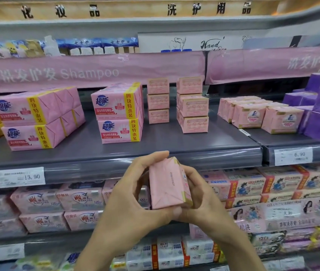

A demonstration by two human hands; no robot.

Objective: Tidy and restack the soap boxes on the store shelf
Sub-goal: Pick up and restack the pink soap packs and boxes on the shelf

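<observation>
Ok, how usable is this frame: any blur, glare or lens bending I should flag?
Head view: the wide-angle lens bows the grey metal shelf edge and the top signage; lighting is even, with no hard shadows; there is a faint sheen on the clear price-strip cover; the held pink paper-wrapped soap pack is fairly sharp, its small print soft; the corners are smeared.

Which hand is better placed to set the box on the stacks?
Probably the right hand: it grips the box on its right side, and the stacks stand above, slightly right. The left hand holds the other side.
</observation>
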